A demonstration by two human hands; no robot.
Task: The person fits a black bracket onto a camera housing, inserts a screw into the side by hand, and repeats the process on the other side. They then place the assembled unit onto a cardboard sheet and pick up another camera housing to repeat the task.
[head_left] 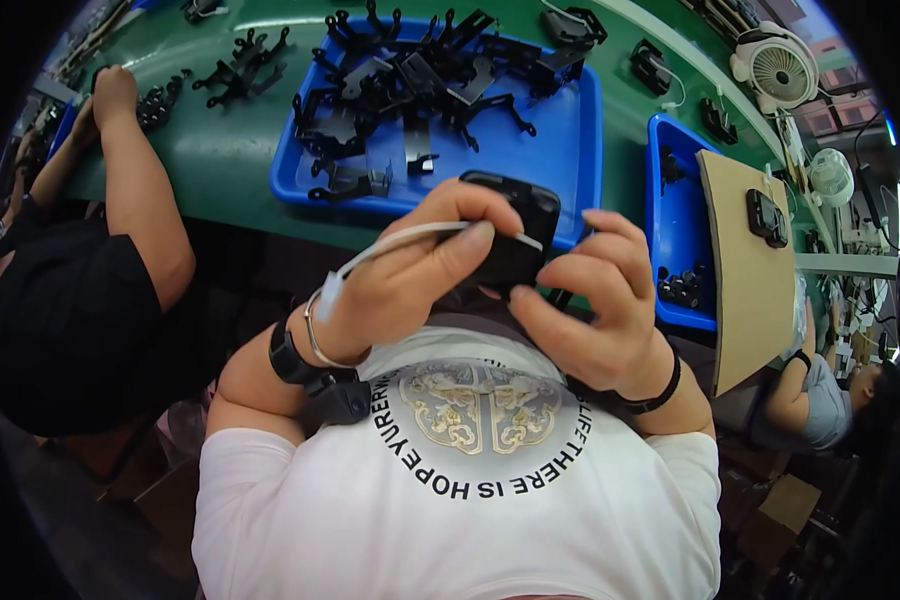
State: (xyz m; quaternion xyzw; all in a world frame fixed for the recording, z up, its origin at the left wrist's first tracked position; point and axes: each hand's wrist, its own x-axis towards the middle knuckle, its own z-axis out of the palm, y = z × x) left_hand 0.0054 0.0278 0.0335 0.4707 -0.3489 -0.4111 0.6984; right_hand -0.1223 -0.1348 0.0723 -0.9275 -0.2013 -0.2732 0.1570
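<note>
A black, rounded-corner plastic device (522, 225) with a white cable (395, 238) is held up in front of my chest. My left hand (415, 265) is closed around its left side, thumb and fingers against the casing. The cable runs over that hand toward the wrist, where a white connector end (331, 296) hangs. At the lower right corner of the device, my right hand (600, 300) has its thumb and curled index fingertip against the edge, the other fingers bent and raised. The device's far side is hidden.
Just beyond my hands, a blue tray (560, 165) holds many black brackets (420, 80). At the right stand a second blue bin (665, 240) and a cardboard sheet (735, 270) bearing another black device (767, 218). A co-worker's arm (135, 170) is at the left. A fan (778, 75) stands far right.
</note>
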